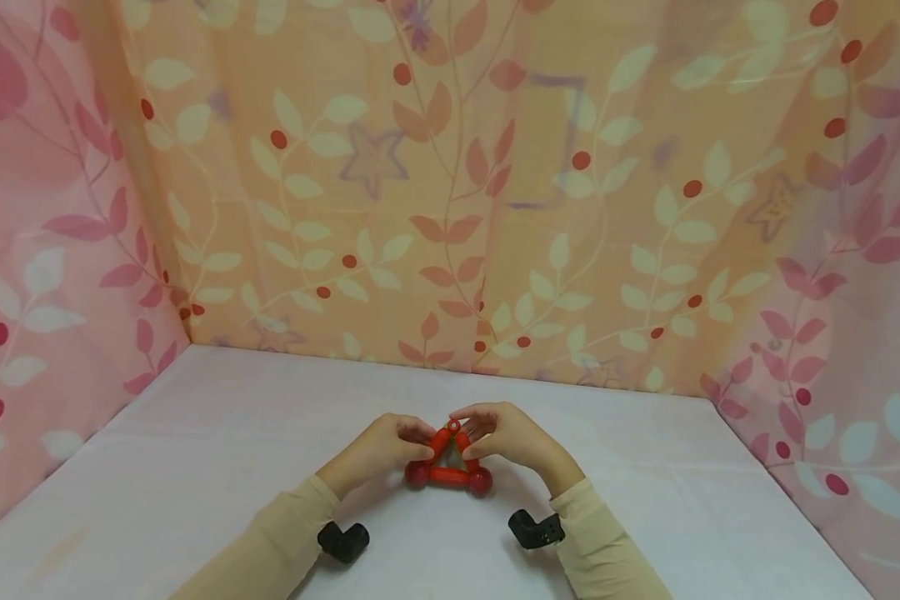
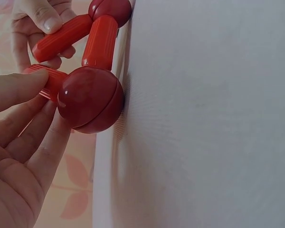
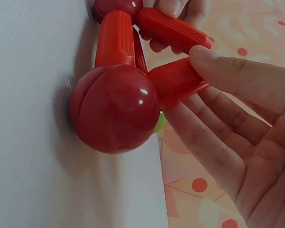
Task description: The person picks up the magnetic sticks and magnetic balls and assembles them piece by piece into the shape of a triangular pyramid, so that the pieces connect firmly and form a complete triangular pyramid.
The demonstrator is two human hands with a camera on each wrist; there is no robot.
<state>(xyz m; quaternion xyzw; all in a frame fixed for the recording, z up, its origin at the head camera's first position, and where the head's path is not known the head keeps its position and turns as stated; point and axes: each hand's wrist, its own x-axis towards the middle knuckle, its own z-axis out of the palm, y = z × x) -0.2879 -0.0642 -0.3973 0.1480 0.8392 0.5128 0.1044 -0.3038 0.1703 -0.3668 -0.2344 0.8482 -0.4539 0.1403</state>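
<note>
A red triangular toy (image 1: 450,476) made of ribbed bars and glossy dark red balls sits low over the white table, its two balls toward the wearer. A small red ring (image 1: 453,426) tops its far corner. My left hand (image 1: 384,443) pinches the left bar (image 2: 52,83) between thumb and fingers. On the other side, my right hand (image 1: 516,438) grips the right bar (image 3: 178,81) with its thumb above and fingers beneath. Close to the table surface lies the right ball (image 3: 116,109). A bit of green (image 3: 160,122) shows behind it, mostly hidden.
The white-covered table (image 1: 217,433) meets an orange leaf-print curtain (image 1: 450,208) at the back. Pink printed curtains (image 1: 37,250) stand along both sides. Black wrist-worn devices (image 1: 343,542) sit beside both beige sleeves (image 1: 270,533).
</note>
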